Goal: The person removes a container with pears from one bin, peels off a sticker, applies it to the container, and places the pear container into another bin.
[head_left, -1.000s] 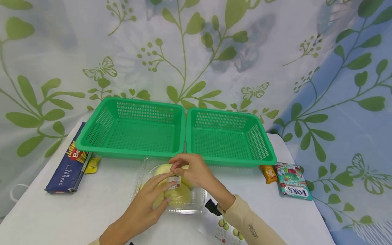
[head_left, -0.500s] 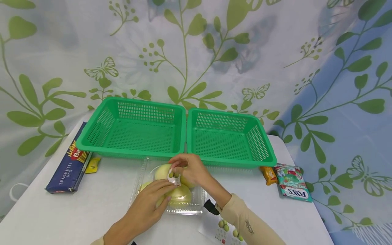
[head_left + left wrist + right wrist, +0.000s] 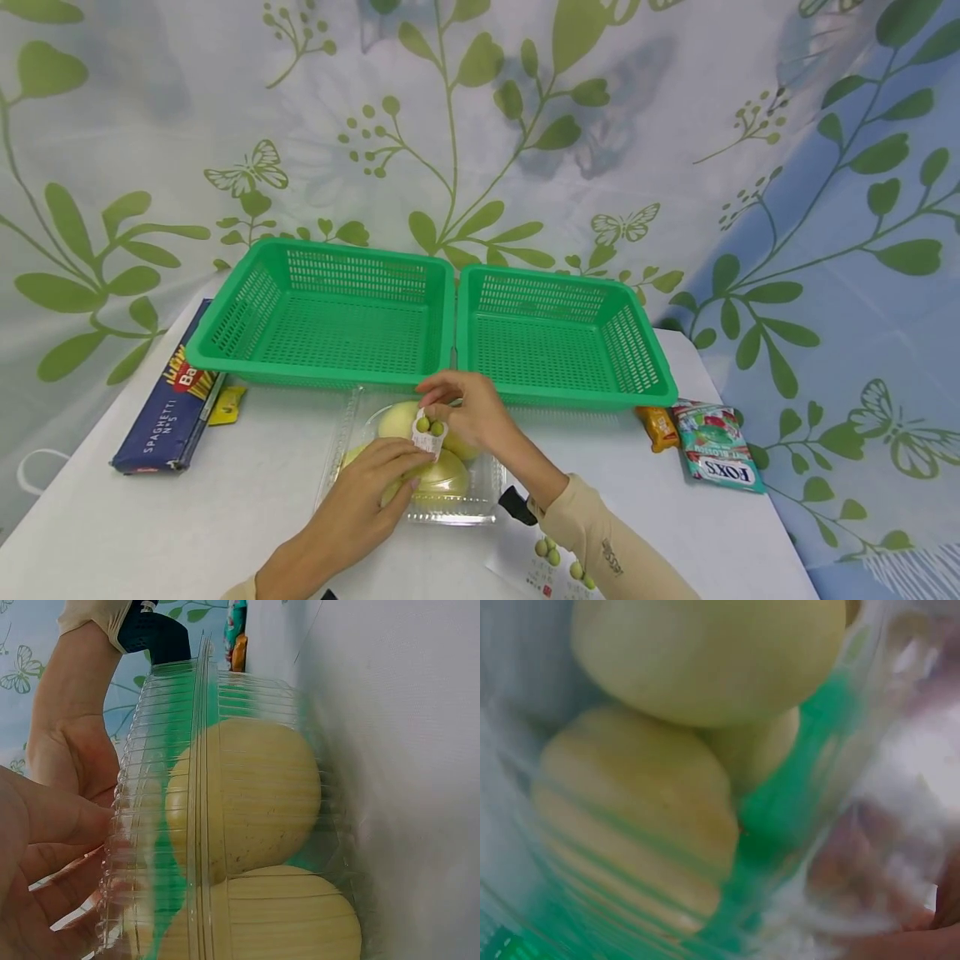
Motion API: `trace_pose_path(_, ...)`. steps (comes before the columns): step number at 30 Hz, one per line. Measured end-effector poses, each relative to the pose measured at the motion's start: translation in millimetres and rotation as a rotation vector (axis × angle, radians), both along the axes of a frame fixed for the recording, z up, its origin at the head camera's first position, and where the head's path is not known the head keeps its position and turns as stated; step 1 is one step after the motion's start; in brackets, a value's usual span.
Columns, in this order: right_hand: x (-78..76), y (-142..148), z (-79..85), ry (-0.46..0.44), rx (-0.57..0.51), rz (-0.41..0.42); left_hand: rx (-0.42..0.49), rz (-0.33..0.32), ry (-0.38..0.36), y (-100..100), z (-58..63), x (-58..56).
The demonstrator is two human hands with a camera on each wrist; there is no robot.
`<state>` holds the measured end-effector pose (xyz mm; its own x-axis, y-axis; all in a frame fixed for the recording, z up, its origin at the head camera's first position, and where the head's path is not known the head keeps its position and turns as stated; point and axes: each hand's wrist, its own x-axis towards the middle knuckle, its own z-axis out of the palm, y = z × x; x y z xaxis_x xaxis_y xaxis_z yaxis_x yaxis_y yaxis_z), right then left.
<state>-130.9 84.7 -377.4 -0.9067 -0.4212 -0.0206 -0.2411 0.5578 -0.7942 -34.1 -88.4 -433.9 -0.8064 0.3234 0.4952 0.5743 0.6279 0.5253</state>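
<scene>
A clear plastic clamshell box (image 3: 491,487) holds several pale yellow round fruits (image 3: 244,795), which look like melons. Over its lid sits a small paper label (image 3: 427,446) with green fruits printed on it. My right hand (image 3: 468,412) pinches the label's upper edge between thumb and fingers. The fingers of my left hand (image 3: 367,492) are extended over the lid, fingertips right at the label's lower edge. In the left wrist view both hands are above the lid and the fruits show through the ribbed side. The right wrist view is blurred.
Two green baskets (image 3: 330,367) stand side by side behind the box. At left lie a spaghetti box (image 3: 165,417) and a small yellow packet (image 3: 227,406). At right are an orange packet (image 3: 658,429) and a Fox's candy bag (image 3: 718,446). A printed sheet (image 3: 540,567) lies under the right sleeve.
The label's printed fruits have come into view as it curved up and then flattened under my right fingers. My left fingertips have drawn back slightly toward me.
</scene>
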Motion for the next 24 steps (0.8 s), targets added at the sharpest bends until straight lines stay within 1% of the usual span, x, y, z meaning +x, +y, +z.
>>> trace_pose_path(5,-1.7,0,-7.5,-0.034,-0.005,0.029,0.018,-0.01,0.001,0,-1.5,-0.2)
trace_pose_path(7,-2.5,0,-10.5,-0.046,-0.029,0.032,0.017,-0.014,-0.007,1,-1.5,-0.2)
trace_pose_path(9,-3.5,-1,-12.7,-0.049,-0.044,0.035,0.017,-0.022,-0.017,1,-0.8,-0.2)
trace_pose_path(12,-4.2,-1,-15.2,-0.033,-0.032,0.043,0.022,-0.041,-0.024,1,-0.1,-0.3)
trace_pose_path(15,-4.6,-1,-16.6,-0.005,0.011,0.046,0.035,-0.071,-0.018,0,-0.1,-0.3)
trace_pose_path(19,-3.3,0,-17.2,0.059,0.082,0.032,0.062,-0.109,0.001,0,-0.5,-1.8)
trace_pose_path(22,-1.4,1,-16.2,0.133,0.129,0.03,0.076,-0.107,0.003,1,0.0,-5.3)
trace_pose_path(24,-0.4,2,-15.2,0.191,0.151,0.048,0.073,-0.082,-0.002,3,0.9,-8.5)
